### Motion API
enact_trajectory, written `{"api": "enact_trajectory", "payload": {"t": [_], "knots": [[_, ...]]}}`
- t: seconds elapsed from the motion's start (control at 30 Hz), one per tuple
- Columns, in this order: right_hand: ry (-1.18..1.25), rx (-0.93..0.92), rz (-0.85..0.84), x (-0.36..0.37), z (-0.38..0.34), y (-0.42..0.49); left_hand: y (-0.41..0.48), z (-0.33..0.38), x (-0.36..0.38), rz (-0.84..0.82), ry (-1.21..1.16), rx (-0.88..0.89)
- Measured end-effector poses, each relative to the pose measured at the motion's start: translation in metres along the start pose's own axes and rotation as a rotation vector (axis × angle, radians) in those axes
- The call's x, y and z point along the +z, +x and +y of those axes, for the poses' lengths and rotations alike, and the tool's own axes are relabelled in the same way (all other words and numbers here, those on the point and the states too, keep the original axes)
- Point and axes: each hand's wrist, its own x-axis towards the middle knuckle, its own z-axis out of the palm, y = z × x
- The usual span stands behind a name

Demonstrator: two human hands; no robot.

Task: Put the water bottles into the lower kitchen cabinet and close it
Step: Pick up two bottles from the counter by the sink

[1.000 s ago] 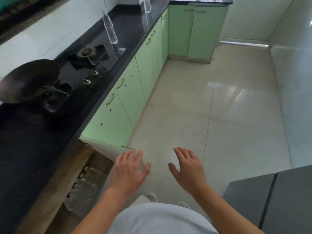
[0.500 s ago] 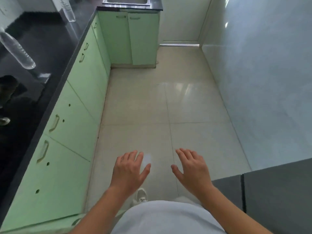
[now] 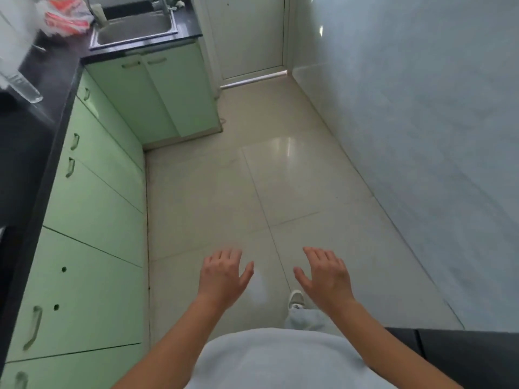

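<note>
A clear water bottle point(image 3: 19, 82) stands on the black countertop point(image 3: 31, 127) at the far left, its top cut off by the frame edge. Green lower cabinets point(image 3: 92, 209) run along the left below the counter, and every door in view is closed. My left hand point(image 3: 223, 273) and my right hand point(image 3: 325, 273) hover over the floor in front of my body, palms down, fingers spread. Neither hand holds anything, and both are far from the bottle.
A steel sink point(image 3: 134, 29) sits in the far counter, with a red-and-white plastic bag point(image 3: 66, 19) left of it. A white door point(image 3: 250, 37) closes the far end. A pale wall point(image 3: 421, 136) runs along the right. A dark grey appliance top point(image 3: 463, 357) is at bottom right.
The view has swung right and forward along the kitchen: the stove, wok and open cabinet have left the frame and the sink has come into view. My hands stay empty and spread.
</note>
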Motion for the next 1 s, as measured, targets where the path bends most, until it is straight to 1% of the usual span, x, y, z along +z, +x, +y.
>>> {"api": "enact_trajectory", "payload": {"t": [0.1,0.17,0.27,0.4,0.5,0.6,0.7,0.8,0.87,1.0], "knots": [[0.014,-0.059,-0.052,0.004,0.006,0.056,0.040,-0.012,-0.005,0.003,0.032,-0.038],[0.016,-0.115,-0.076,0.004,0.000,0.091,0.062,-0.021,-0.016,0.038,0.047,-0.085],[0.029,-0.232,-0.062,-0.003,-0.025,0.141,0.085,-0.036,-0.033,0.088,0.041,-0.179],[0.071,-0.381,-0.006,-0.012,-0.066,0.201,0.105,-0.064,-0.044,0.109,0.060,-0.239],[0.100,-0.458,0.002,-0.009,-0.097,0.245,0.122,-0.094,-0.047,0.090,0.068,-0.289],[0.068,-0.509,-0.001,0.002,-0.118,0.288,0.141,-0.129,-0.044,0.100,0.071,-0.323],[0.027,-0.478,-0.041,0.008,-0.131,0.330,0.174,-0.164,-0.041,0.083,0.047,-0.323],[-0.018,-0.401,-0.009,0.006,-0.138,0.370,0.229,-0.184,-0.042,0.087,-0.005,-0.309],[-0.031,-0.330,0.028,-0.001,-0.146,0.394,0.274,-0.189,-0.047,0.103,-0.031,-0.259],[0.007,-0.229,0.026,-0.014,-0.160,0.440,0.357,-0.195,-0.057,0.084,-0.077,-0.128]]}}
